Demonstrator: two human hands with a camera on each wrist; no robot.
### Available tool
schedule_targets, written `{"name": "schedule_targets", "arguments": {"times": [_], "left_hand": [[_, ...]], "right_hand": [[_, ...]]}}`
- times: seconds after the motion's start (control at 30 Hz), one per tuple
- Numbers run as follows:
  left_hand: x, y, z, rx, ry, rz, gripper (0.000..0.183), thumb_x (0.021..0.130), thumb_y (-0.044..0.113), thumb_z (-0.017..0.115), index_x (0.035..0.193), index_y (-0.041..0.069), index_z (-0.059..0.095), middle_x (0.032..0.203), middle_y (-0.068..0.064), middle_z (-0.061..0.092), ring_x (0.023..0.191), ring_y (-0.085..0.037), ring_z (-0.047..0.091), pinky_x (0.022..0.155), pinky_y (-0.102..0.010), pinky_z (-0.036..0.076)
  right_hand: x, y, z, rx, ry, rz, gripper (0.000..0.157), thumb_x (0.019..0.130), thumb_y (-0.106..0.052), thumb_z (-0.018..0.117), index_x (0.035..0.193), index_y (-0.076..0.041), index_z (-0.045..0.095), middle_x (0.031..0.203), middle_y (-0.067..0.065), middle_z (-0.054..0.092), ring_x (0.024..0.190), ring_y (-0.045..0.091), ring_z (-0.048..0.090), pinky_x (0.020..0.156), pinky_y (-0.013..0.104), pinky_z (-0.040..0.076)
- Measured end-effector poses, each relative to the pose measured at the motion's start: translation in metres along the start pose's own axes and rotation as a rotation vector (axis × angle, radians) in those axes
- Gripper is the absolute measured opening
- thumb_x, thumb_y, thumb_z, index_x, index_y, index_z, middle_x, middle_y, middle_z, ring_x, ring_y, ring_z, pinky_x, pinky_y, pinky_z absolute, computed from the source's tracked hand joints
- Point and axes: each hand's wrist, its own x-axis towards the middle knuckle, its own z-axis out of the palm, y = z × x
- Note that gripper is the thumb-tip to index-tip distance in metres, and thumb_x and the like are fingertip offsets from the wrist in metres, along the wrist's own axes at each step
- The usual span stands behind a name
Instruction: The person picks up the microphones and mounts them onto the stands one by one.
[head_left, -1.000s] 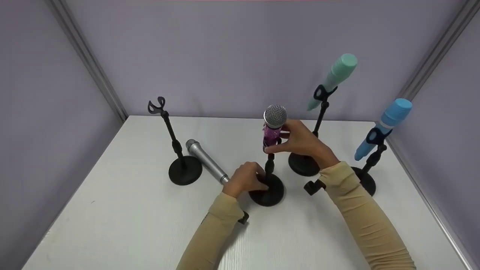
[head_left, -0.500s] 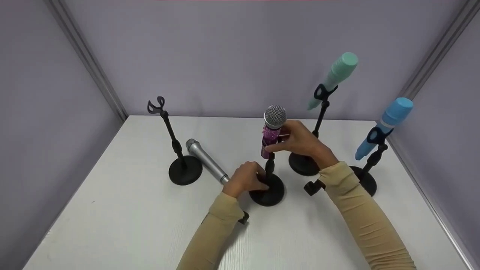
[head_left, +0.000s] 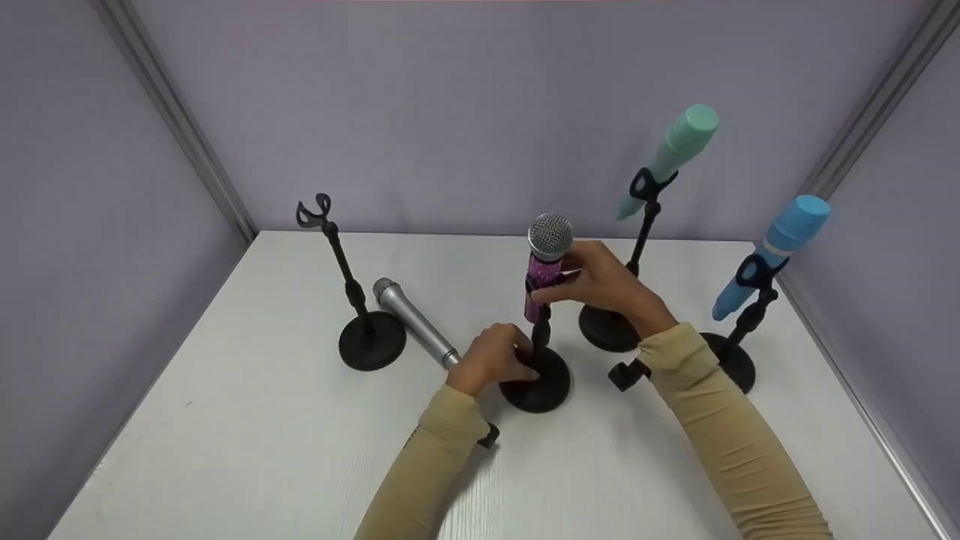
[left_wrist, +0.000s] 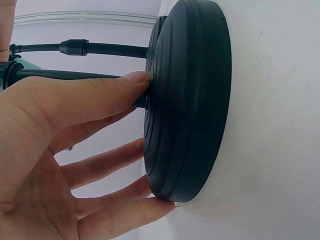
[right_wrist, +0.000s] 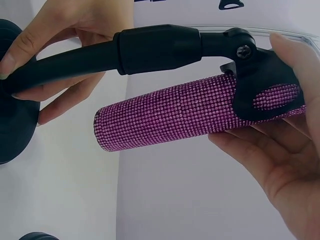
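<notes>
Right hand point(head_left: 602, 281) grips the purple rhinestone microphone point(right_wrist: 165, 112), sitting in the clip point(right_wrist: 265, 75) atop the centre tabletop stand point(right_wrist: 160, 50); left hand point(head_left: 492, 356) holds that stand's round base point(left_wrist: 187, 110). Clip tension unclear: if loose, mic could slide through. Sideways shove plus slack left hold could tip the stand onto the silver microphone point(head_left: 417, 324) left of it.

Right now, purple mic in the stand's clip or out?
In: the clip curves round the purple mic, which shows through the clip's hole. Whether fully seated, I cannot tell.
</notes>
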Motion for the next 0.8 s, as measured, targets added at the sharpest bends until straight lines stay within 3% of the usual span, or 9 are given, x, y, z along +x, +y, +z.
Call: {"name": "schedule_targets", "arguments": {"times": [0.37, 0.63, 0.8], "left_hand": [[0.0007, -0.0027, 0.0009, 0.020, 0.008, 0.001, 0.020, 0.076, 0.023, 0.091, 0.089, 0.011, 0.082, 0.079, 0.003, 0.074, 0.074, -0.009, 0.054, 0.067, -0.025, 0.047], [-0.0005, -0.0041, 0.0005, -0.013, 0.003, -0.003, 0.020, 0.076, 0.022, 0.091, 0.090, 0.011, 0.082, 0.078, 0.004, 0.074, 0.073, -0.009, 0.054, 0.068, -0.024, 0.046], [-0.0004, -0.0041, 0.0005, -0.016, 0.001, -0.003, 0.021, 0.076, 0.021, 0.092, 0.091, 0.010, 0.082, 0.081, 0.002, 0.075, 0.074, -0.009, 0.055, 0.068, -0.025, 0.047]], "right_hand": [[-0.0027, 0.0002, 0.0039, 0.006, 0.047, -0.069, 0.041, 0.079, -0.009, 0.089, 0.118, -0.006, 0.074, 0.111, 0.012, 0.076, 0.103, 0.025, 0.074, 0.090, 0.035, 0.060], [-0.0028, 0.0043, 0.0067, 0.005, 0.057, -0.079, 0.041, 0.080, -0.010, 0.088, 0.118, -0.006, 0.074, 0.111, 0.013, 0.077, 0.103, 0.027, 0.075, 0.090, 0.036, 0.060], [-0.0032, 0.0053, 0.0068, -0.002, 0.055, -0.066, 0.042, 0.080, -0.010, 0.088, 0.120, -0.006, 0.074, 0.113, 0.014, 0.077, 0.106, 0.030, 0.075, 0.092, 0.044, 0.060]]}}
